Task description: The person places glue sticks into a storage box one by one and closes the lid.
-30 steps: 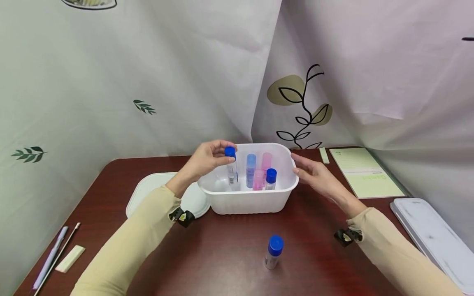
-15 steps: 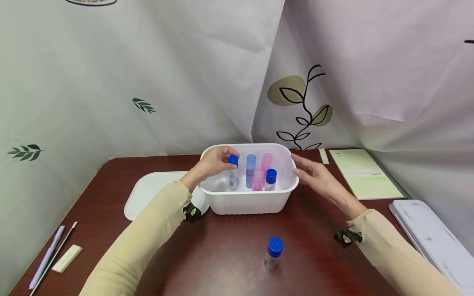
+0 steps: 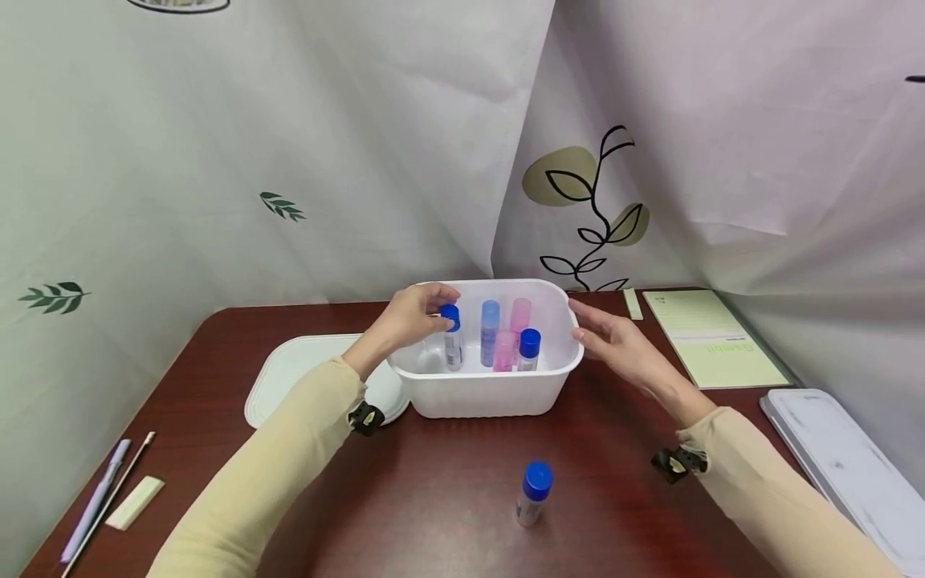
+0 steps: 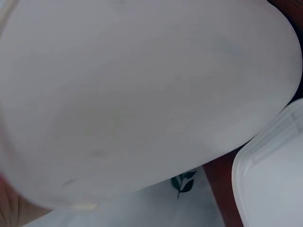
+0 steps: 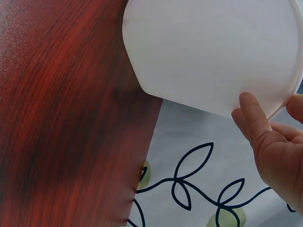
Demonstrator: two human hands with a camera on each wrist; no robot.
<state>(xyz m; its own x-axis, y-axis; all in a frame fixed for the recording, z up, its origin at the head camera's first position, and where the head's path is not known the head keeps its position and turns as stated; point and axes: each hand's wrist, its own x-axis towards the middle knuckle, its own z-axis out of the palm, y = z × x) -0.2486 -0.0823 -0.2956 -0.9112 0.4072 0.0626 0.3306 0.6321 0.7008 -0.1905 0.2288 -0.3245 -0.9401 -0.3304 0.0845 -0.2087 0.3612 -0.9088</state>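
The left hand (image 3: 405, 317) is pinching a blue-capped tube (image 3: 452, 341), seating it upright inside the white tub (image 3: 491, 393); the right hand (image 3: 614, 341), fingers relaxed, is steadying the rim. Release likely follows.

no text could be read with any certainty. the green notepad (image 3: 711, 337), lying on the table well to the right of the right hand (image 3: 614, 341), carried a short pale word near its lower edge, too faint and too small to make out. the blue-capped tube (image 3: 451, 337) pinched at its cap by the left hand (image 3: 408, 317) bore a small dark label on its clear body, its print too small to tell. the wrist views showed no lettering at all
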